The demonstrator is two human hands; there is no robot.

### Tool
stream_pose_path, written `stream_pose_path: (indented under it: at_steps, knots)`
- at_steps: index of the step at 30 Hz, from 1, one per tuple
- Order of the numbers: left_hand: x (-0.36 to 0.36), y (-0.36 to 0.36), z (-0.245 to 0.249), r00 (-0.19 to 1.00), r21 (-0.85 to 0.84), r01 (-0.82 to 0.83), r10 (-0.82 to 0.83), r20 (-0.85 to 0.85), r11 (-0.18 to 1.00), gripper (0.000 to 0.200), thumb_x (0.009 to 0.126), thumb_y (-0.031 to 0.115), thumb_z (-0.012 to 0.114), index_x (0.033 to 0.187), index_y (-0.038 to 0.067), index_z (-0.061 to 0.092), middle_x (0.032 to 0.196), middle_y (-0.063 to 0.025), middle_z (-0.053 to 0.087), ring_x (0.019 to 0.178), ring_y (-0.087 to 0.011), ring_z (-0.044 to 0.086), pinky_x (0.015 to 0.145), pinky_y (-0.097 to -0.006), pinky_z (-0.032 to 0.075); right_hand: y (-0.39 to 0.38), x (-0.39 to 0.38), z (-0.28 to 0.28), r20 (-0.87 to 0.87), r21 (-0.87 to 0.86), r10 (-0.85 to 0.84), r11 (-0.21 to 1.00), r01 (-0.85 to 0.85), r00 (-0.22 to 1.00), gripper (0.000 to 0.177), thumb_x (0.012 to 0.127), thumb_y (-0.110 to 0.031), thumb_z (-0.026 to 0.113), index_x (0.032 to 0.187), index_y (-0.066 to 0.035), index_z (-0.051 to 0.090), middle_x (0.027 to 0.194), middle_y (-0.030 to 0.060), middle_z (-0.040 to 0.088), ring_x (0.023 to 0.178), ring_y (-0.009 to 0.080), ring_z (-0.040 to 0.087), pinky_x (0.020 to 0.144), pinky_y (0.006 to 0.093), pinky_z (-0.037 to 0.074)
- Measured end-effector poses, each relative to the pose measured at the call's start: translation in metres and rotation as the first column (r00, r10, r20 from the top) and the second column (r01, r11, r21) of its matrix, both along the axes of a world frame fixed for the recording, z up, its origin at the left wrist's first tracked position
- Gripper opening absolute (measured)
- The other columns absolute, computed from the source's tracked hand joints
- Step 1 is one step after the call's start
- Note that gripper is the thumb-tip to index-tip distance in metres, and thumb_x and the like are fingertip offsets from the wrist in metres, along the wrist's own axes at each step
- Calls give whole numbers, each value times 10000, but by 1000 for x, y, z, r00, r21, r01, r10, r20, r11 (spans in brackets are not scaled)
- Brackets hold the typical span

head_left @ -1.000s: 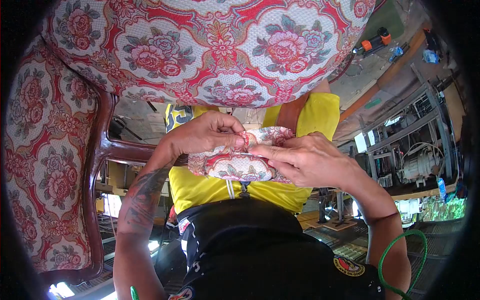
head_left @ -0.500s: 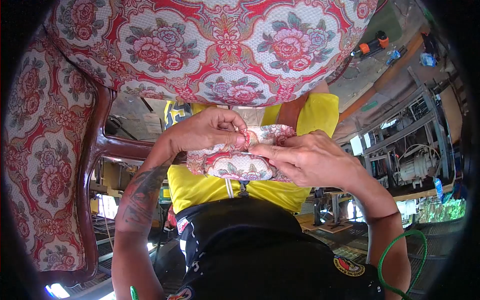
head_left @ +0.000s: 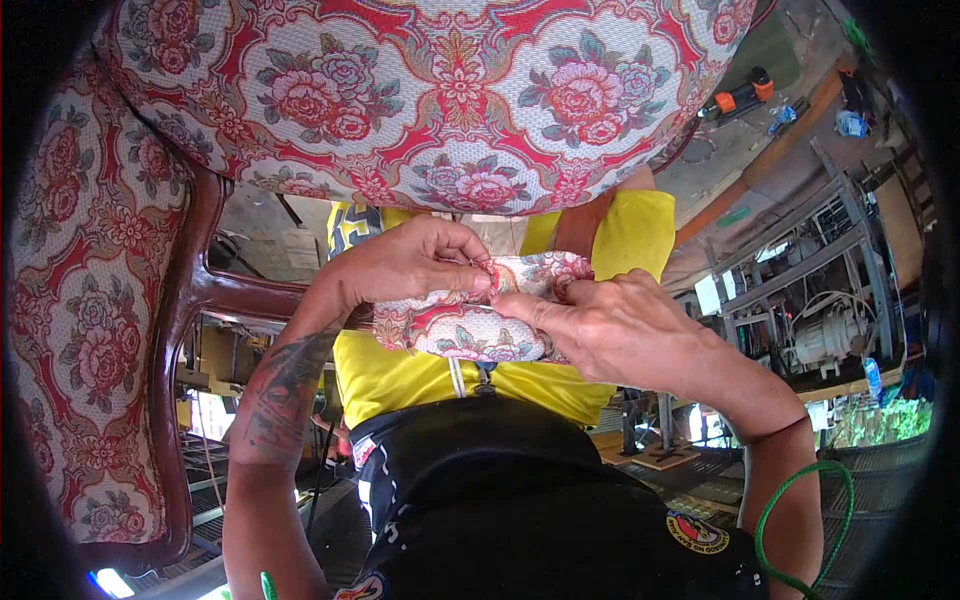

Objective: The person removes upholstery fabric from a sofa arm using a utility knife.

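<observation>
In the head view, a small padded piece (head_left: 490, 332) covered in red and cream floral upholstery fabric lies across my lap, with a lengthwise fold along its middle. My left hand (head_left: 425, 262) pinches a red edge of the fabric between thumb and fingers at this fold. From the other side, my right hand (head_left: 625, 325) grips the piece, its index fingertip pressed to the fold close to my left thumb. Anything small between the right fingertips is too fine to make out. The underside of the piece is hidden.
A large cushioned seat (head_left: 460, 110) in matching fabric fills the top. On the left stands a chair back (head_left: 100, 330) with a dark wooden frame (head_left: 185, 290). An orange and black power drill (head_left: 742, 95) lies on the floor, upper right, above a metal rack (head_left: 800, 260).
My right hand has shifted slightly and its index finger sits a little differently at the fold. My left hand keeps its pinch in nearly the same place.
</observation>
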State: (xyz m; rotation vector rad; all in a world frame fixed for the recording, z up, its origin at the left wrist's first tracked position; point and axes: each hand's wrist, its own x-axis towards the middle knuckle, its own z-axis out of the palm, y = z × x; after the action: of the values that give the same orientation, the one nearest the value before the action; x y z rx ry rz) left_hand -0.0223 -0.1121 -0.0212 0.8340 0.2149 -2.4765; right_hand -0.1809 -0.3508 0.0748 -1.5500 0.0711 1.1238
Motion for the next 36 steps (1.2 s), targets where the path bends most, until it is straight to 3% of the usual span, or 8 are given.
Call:
stream_pose_path:
  at_steps: [3,8,19,25,29,32,34,36]
  knots:
    - [3,-4,2,991,-41,127,-125,38,991,227,1016,164,772,1149,-18,743,1020,-11,755,947,-63,656,849,-257,534,-1,-2,-2,-6,32,31,999,-31,999,610,942,-156,634,1539,-265,581,737,195,690,653,385,722,585,533,559]
    - [3,-1,4,992,-77,92,-85,97,993,212,1006,175,785,1096,-16,763,966,-2,761,902,-57,647,809,-263,529,-1,-9,-10,94,61,9,998,-15,996,666,907,-132,651,1558,-248,568,729,190,687,657,385,723,590,524,559]
    - [1,1,6,985,-55,109,-100,142,992,202,1011,171,777,1085,-16,756,947,9,760,870,-48,640,774,-269,528,-23,-24,-4,31,53,16,998,-17,999,620,924,-171,674,1532,-260,591,745,193,704,659,386,729,595,523,562]
    - [5,-4,5,995,33,91,-93,48,995,245,1049,227,738,1134,-3,747,1000,10,748,933,-47,634,828,-261,518,-27,-21,-9,-19,58,-10,998,11,1000,533,960,-223,664,1490,-262,623,717,178,697,650,396,718,589,530,559]
    - [21,-10,6,977,80,211,-207,-55,974,286,1014,189,776,1207,-13,713,1064,-1,727,996,-68,641,907,-266,520,-26,-22,-9,-8,47,-89,995,89,996,460,988,-252,647,1448,-255,657,697,173,689,649,390,716,590,527,559]
    - [28,-13,17,991,-39,131,-130,14,991,409,992,277,802,1268,-1,685,1067,3,722,923,-65,640,785,-267,539,-27,-19,-12,-26,56,-96,994,97,995,438,996,-258,639,1434,-261,668,679,166,682,630,386,709,580,528,555]
    - [41,-30,29,942,169,322,-297,-158,931,539,945,302,843,1349,22,621,1102,-14,704,911,-84,649,680,-270,556,-26,-20,-14,-22,55,-99,993,100,995,436,996,-256,638,1431,-268,670,668,164,676,620,385,704,575,530,552]
    - [40,-26,34,952,185,300,-280,-126,936,570,933,308,851,1366,38,599,1094,-18,691,894,-90,645,635,-271,549,-26,-21,-14,-17,50,-100,994,100,995,434,996,-254,637,1428,-274,671,656,162,669,610,385,699,569,533,549]
